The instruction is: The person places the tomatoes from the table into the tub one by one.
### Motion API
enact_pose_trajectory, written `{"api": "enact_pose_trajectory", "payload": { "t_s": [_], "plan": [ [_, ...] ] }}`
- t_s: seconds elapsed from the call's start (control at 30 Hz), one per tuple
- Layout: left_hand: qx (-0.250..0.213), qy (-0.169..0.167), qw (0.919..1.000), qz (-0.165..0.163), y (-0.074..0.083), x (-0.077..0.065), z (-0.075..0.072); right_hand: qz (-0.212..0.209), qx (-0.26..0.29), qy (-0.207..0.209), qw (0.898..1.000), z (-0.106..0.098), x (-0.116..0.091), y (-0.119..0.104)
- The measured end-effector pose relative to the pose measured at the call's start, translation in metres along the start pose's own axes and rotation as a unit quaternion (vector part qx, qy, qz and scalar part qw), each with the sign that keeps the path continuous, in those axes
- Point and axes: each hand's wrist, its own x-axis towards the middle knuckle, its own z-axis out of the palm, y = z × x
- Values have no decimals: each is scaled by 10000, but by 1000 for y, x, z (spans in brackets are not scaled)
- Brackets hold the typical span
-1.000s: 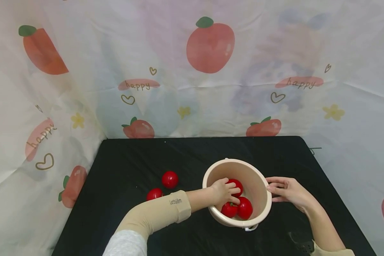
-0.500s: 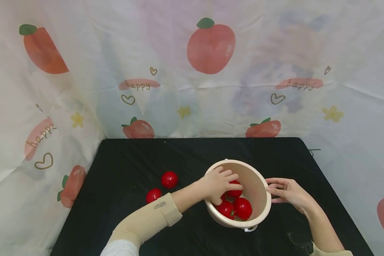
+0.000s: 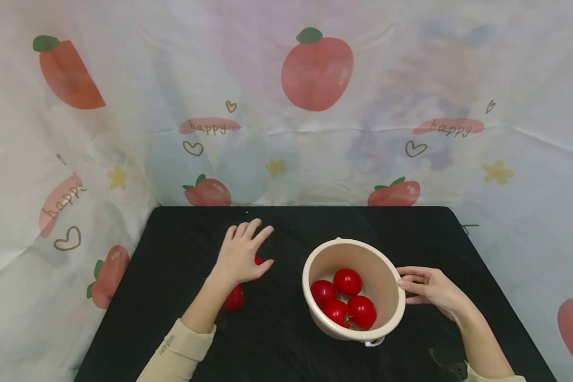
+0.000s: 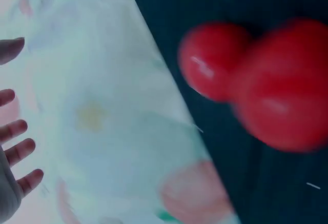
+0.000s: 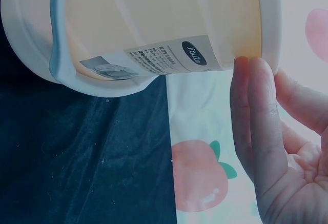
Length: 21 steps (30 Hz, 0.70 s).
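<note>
A cream bucket (image 3: 379,268) stands tilted toward the head camera, with several red tomatoes (image 3: 347,281) inside. My right hand (image 3: 432,287) pinches its rim on the right side, between thumb and fingers; the right wrist view shows the fingertips (image 5: 261,73) right under the rim. My left hand (image 3: 241,257) is spread over two more tomatoes left of the bucket. One tomato (image 3: 234,300) shows beside the wrist, and the other (image 3: 259,261) is mostly hidden behind the thumb. Both tomatoes (image 4: 212,62) look blurred in the left wrist view, apart from the spread fingers (image 4: 20,151).
A black cloth (image 3: 277,345) covers the table. A pale printed curtain (image 3: 315,159) hangs behind and along both sides. The bucket's handle (image 5: 59,39) hangs down its outside, near a printed label (image 5: 169,55).
My left hand has come out of the bucket and swung left over the loose tomatoes, leaving a tomato inside. My right hand keeps its place on the rim.
</note>
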Motion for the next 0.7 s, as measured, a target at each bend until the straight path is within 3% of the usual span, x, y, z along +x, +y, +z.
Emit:
{"api": "enact_pose_trajectory", "payload": {
  "t_s": [0.17,0.27,0.47,0.7],
  "plan": [
    [-489,-284,9925,-1084,-26,-47,15,0,-73,9,10000,0,0,0],
    [-632,-470,9857,-1489,-32,-73,27,-4,-95,19,10000,0,0,0],
    [-665,-679,9781,-1850,-32,-108,52,-29,-105,58,9999,0,0,1],
    [-727,-1041,9713,-2012,-26,-128,76,-53,-119,71,9999,1,1,1]
  ]
}}
